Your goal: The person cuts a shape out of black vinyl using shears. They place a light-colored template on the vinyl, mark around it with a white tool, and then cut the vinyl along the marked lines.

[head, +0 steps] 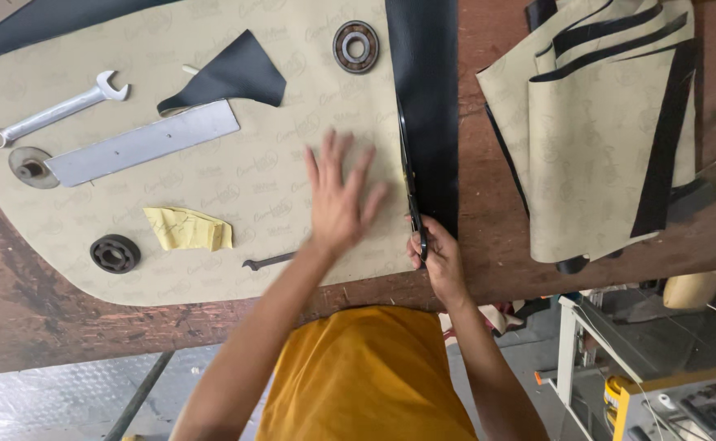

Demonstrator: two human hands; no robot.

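Left hand [337,204] lay flat, fingers spread and gripping nothing, pressing the tan sheet [235,180] near the table's front edge. Right hand [438,260] was clenched on black scissors [409,184] at the sheet's right edge. Sheet judged thin, floppy, light; best pinned beside the cut.

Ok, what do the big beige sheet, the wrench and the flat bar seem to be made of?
The beige sheet looks like matte gasket paper or thin leatherette with a black reverse: it lies flat and shows a faint repeated print. The left hand presses it while the right hand works black scissors along its edge. The wrench looks like bright steel with a shine. The flat bar looks like dull grey metal, possibly aluminium.
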